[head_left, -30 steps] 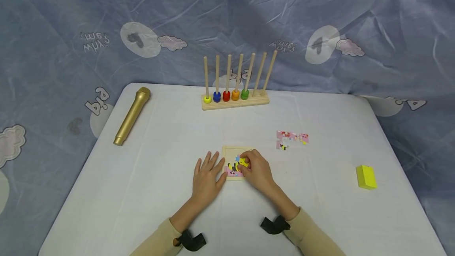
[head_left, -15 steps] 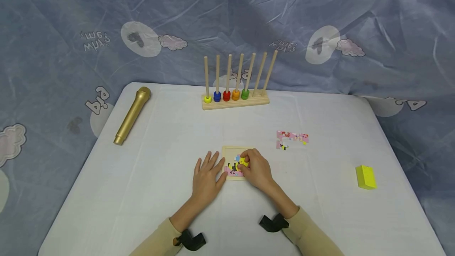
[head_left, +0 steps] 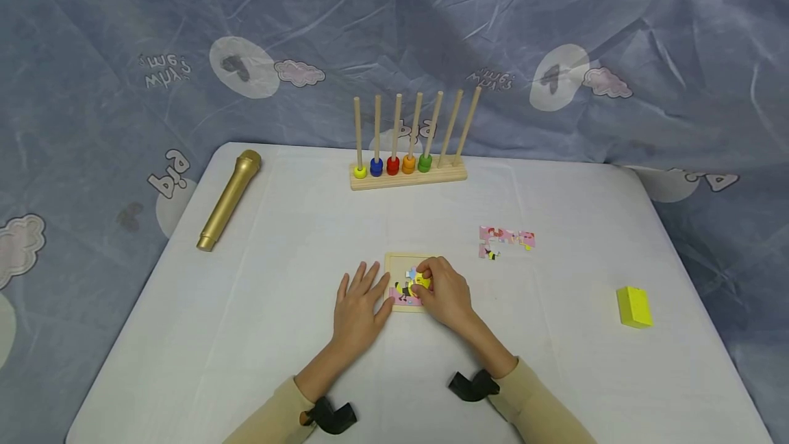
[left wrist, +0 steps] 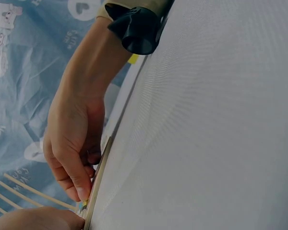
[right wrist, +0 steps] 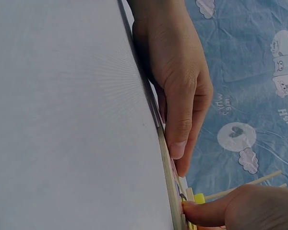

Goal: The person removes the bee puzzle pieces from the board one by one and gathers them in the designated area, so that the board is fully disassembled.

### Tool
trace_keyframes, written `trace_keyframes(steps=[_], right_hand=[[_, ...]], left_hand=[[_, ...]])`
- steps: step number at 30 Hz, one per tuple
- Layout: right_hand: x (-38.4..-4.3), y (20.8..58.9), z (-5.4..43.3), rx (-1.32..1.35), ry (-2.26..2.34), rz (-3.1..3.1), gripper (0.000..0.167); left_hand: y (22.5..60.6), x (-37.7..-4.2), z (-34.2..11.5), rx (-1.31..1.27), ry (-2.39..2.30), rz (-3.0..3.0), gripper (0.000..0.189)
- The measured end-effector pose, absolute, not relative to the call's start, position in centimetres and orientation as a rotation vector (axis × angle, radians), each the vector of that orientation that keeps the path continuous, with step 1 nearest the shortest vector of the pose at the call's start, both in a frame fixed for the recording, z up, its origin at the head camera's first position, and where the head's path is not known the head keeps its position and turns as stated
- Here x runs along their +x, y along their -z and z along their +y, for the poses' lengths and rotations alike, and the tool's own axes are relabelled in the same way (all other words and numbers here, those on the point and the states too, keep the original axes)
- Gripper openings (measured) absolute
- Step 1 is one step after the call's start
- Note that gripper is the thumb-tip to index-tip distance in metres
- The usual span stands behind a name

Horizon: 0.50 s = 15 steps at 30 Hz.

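A small wooden puzzle tray (head_left: 399, 257) lies on the white table, with several fitted pieces showing part of a bee on pink (head_left: 397, 298). My right hand (head_left: 446, 293) is over the tray's right side, thumb and index finger pinching a yellow puzzle piece (head_left: 422, 280) down at the picture. The hand covers the tray's right part. My left hand (head_left: 359, 308) lies flat with spread fingers, its thumb and fingertips at the tray's left edge. In the right wrist view, the right thumb (right wrist: 194, 211) is right at the tray's face, with the left hand (right wrist: 177, 81) along the frame (right wrist: 165, 167).
Several loose pink puzzle pieces (head_left: 498, 234) lie to the right, beyond the tray. Farther back stands a wooden peg rack (head_left: 407, 181) with coloured beads. A gold microphone (head_left: 228, 203) lies at left, and a yellow block (head_left: 635, 307) sits at right.
My right wrist has shifted very slightly left, and the yellow piece has moved barely, staying in the pinch over the tray. The left hand has stayed in place.
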State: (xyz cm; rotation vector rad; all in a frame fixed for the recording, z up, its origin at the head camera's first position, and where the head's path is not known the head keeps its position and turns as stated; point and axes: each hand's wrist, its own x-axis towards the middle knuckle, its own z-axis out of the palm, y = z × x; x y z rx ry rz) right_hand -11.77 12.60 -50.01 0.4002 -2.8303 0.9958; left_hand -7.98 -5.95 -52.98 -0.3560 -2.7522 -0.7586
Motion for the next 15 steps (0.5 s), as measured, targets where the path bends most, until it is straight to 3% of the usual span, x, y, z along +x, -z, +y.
trace_keyframes(steps=[15], right_hand=[[-11.42,49.65,12.59,0.414,-1.044,-2.761,0.033]], left_hand=[[52.77,-7.93,-5.96,-0.352,0.768,-2.747,0.043]])
